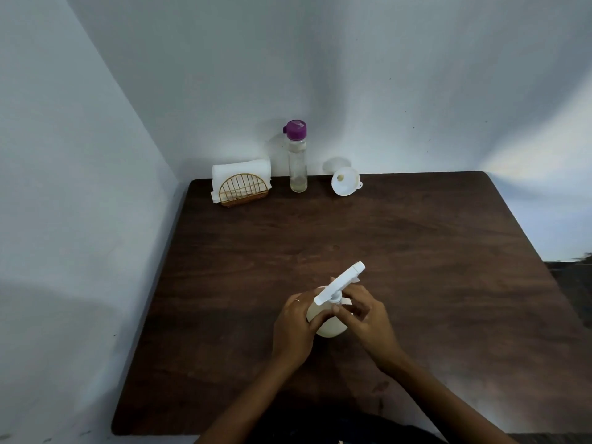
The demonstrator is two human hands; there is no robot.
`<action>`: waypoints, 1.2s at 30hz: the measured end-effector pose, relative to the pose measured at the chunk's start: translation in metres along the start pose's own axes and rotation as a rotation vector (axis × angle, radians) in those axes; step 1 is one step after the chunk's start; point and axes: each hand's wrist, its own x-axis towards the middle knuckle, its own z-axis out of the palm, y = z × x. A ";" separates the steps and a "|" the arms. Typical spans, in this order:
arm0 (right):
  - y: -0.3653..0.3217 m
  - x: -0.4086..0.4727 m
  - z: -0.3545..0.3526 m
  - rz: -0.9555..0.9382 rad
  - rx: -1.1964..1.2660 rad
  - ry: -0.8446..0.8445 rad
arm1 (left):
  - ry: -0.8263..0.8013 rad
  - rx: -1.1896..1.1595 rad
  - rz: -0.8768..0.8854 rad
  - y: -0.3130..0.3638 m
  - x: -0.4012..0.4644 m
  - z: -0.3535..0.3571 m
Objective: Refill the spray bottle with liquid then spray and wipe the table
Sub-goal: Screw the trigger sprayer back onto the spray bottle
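Left hand [293, 328] around spray bottle [330, 325] body, right hand [368, 318] fingers pinching its white neck collar.

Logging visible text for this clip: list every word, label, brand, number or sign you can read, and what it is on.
None can be read.
Spray bottle, held by the left hand and right hand: plain, no print visible.
Clear bottle with purple cap: no label seen.
Funnel, napkins in their gold holder: blank.

No legible text (seemingly none)
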 end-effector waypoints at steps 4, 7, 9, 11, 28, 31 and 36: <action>0.000 0.000 0.001 0.023 0.051 0.102 | 0.013 0.006 -0.017 -0.004 -0.001 0.004; 0.001 0.000 0.011 0.065 0.073 0.196 | 0.010 0.015 -0.016 -0.006 -0.001 0.006; 0.000 0.000 0.016 0.075 0.073 0.241 | 0.016 0.014 -0.024 -0.007 -0.001 0.007; -0.002 -0.001 0.017 0.065 0.048 0.245 | 0.024 0.015 -0.025 -0.007 -0.001 0.007; -0.001 -0.002 0.028 0.149 -0.060 0.399 | 0.101 0.010 -0.061 0.004 -0.009 0.013; -0.004 -0.008 0.024 0.157 -0.062 0.355 | 0.091 0.030 -0.051 0.004 -0.009 0.011; -0.014 -0.023 0.025 0.105 -0.131 0.496 | 0.074 0.029 -0.055 0.006 -0.011 0.013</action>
